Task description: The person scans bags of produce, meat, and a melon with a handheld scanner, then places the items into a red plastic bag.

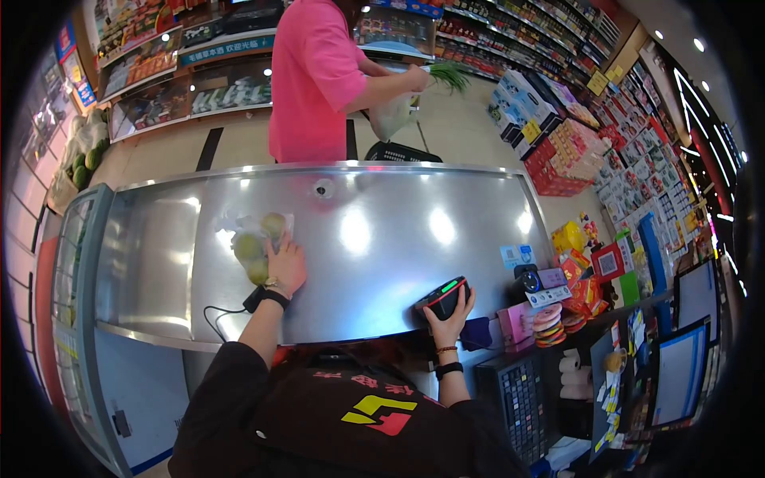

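On the left part of the metal counter (319,307) lies a clear plastic bag of round green fruit (251,247). My left hand (287,267) rests against the right side of this bag, its fingers reaching toward the upper fruit; what they grip, if anything, is not clear. My right hand (449,319) is wrapped round a black handheld device (444,296) with a red edge and a lit green strip, near the counter's front edge. A black cabled object (254,299) lies beside my left wrist.
Across the counter a person in pink (311,80) holds a plastic bag (390,115) with green stalks above a black basket (405,153). At right are snack packets (586,287), a keyboard (522,406) and monitors (680,374). Stacked boxes (562,155) stand beyond.
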Tool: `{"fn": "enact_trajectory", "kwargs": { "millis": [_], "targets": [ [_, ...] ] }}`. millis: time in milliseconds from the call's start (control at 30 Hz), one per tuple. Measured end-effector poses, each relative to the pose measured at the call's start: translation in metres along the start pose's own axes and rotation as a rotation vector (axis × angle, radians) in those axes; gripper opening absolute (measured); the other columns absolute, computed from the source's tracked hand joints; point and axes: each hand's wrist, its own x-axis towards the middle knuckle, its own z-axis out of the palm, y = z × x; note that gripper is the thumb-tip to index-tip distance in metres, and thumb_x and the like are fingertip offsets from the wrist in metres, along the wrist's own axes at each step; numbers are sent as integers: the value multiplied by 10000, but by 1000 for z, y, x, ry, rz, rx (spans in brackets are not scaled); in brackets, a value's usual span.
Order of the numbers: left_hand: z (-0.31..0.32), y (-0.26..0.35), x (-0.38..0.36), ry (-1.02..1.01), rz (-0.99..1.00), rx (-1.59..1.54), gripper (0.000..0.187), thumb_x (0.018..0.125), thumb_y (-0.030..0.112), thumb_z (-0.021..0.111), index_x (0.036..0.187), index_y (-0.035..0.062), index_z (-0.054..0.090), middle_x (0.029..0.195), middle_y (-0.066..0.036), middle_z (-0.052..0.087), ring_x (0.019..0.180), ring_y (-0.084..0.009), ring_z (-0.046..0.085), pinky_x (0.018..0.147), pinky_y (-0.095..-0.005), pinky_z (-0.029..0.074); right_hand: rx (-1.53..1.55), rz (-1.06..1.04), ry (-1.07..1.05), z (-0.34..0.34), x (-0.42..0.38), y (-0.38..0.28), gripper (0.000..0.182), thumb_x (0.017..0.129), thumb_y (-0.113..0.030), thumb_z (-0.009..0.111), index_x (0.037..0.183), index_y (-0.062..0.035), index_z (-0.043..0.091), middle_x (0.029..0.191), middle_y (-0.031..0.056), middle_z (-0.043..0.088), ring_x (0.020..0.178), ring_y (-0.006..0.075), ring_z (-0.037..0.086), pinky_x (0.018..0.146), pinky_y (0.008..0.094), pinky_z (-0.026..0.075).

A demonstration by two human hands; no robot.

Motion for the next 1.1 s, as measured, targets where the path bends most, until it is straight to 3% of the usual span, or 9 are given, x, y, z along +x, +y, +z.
{"fn": "enact_trajectory", "kwargs": {
  "millis": [67, 167, 467, 567, 667, 800, 933, 967, 1100],
  "targets": [
    [37, 2, -3, 119, -56, -207, 438, 917, 255, 554, 1330, 107, 543, 1429, -136, 479, 1419, -295, 350, 1144, -632, 191, 12, 11, 41, 6, -3, 4, 1046, 600, -253, 898, 1491, -108, 369, 1583, 183, 211, 1437, 405, 278, 1156, 459, 313],
    [70, 3, -13, 330, -30, -207, 465, 945, 257, 524, 1387, 114, 491, 1454, -143, 457, 1394, -299, 385, 1155, -612, 184, 18, 23, 49, 6, -3, 2, 1042, 595, -242, 899, 1486, -109, 376, 1584, 178, 211, 1439, 402, 277, 1159, 458, 311],
    [67, 0, -14, 228, -50, -228, 512, 952, 286, 517, 1437, 138, 445, 1522, -143, 379, 1425, -301, 339, 1146, -622, 201, -10, 7, 48, 8, -4, 7, 1059, 578, -281, 928, 1467, -90, 384, 1577, 186, 211, 1432, 409, 281, 1157, 472, 315],
    [46, 8, -14, 159, -109, -208, 457, 945, 313, 517, 1361, 124, 517, 1465, -122, 463, 1334, -310, 452, 1134, -618, 223, 2, 12, 42, 7, -3, 5, 1058, 581, -281, 926, 1468, -88, 381, 1578, 188, 208, 1433, 408, 280, 1160, 472, 308],
    [-42, 28, -13, -321, -139, -135, 353, 924, 315, 535, 1190, 103, 627, 1271, -123, 610, 1222, -294, 547, 1111, -601, 268, 2, 8, 37, 6, -3, 6, 1052, 588, -287, 923, 1467, -85, 382, 1579, 192, 205, 1433, 406, 282, 1161, 473, 303],
    [-65, 41, 3, -34, -28, -246, 280, 922, 303, 541, 1040, 88, 676, 1131, -114, 662, 1140, -283, 587, 1040, -553, 347, 26, 23, 8, 2, -2, 4, 1044, 600, -299, 919, 1473, -104, 381, 1579, 193, 203, 1430, 411, 283, 1160, 475, 303],
    [5, 42, 57, 377, 179, -278, 275, 921, 294, 556, 1035, 75, 677, 1146, -125, 652, 1095, -306, 584, 970, -504, 393, -47, 21, -54, -8, -3, -4, 1070, 589, -304, 929, 1481, -116, 369, 1583, 206, 189, 1426, 423, 285, 1148, 483, 323],
    [24, 44, 71, 489, 223, -267, 270, 920, 290, 560, 1031, 73, 677, 1141, -125, 651, 1081, -313, 582, 958, -493, 400, -52, 32, -45, -10, -4, -9, 1090, 580, -321, 936, 1484, -118, 362, 1571, 246, 187, 1419, 439, 291, 1139, 491, 334],
    [54, 59, 86, 190, 231, -251, 206, 900, 284, 582, 981, 102, 635, 920, -89, 678, 978, -295, 631, 909, -517, 390, -95, 32, -116, -15, -12, -18, 1107, 568, -361, 937, 1482, -120, 361, 1533, 299, 218, 1393, 469, 312, 1126, 498, 343]
  ]
}}
